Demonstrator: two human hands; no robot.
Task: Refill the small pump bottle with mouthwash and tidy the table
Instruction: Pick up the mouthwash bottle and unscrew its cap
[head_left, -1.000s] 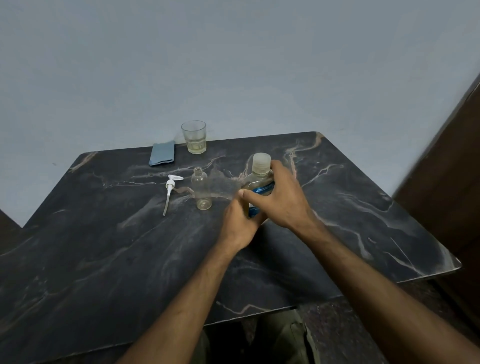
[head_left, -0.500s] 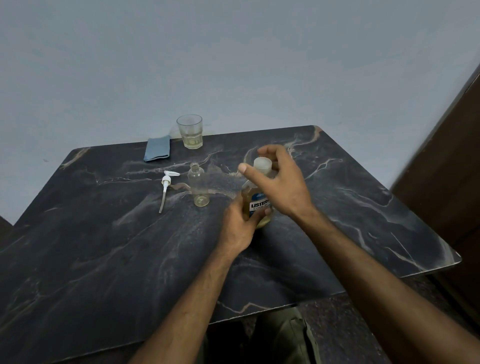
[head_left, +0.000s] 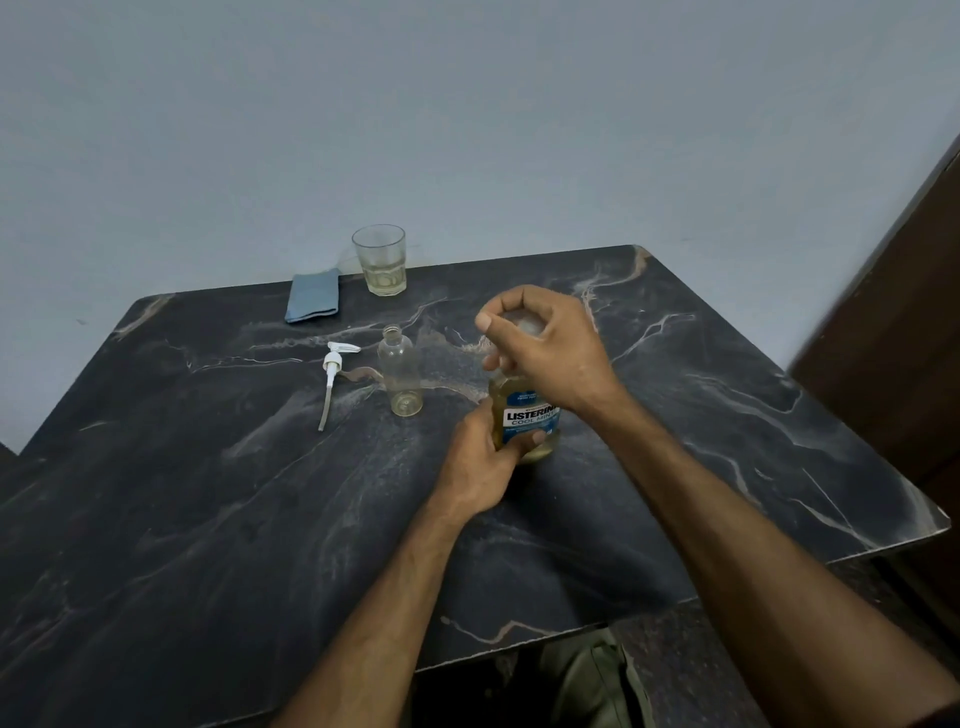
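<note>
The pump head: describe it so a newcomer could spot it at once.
On the dark marble table, look left of the empty small clear bottle. The white pump head lies flat there, its long dip tube trailing toward the person; nothing else nearby is white.

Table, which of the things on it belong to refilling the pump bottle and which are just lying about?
For the job:
mouthwash bottle, gripped by the left hand
cap, under the right hand
small bottle, open and upright
pump, lying beside it

Lying about:
glass with a little liquid
blue cloth, possibly for tidying
</note>
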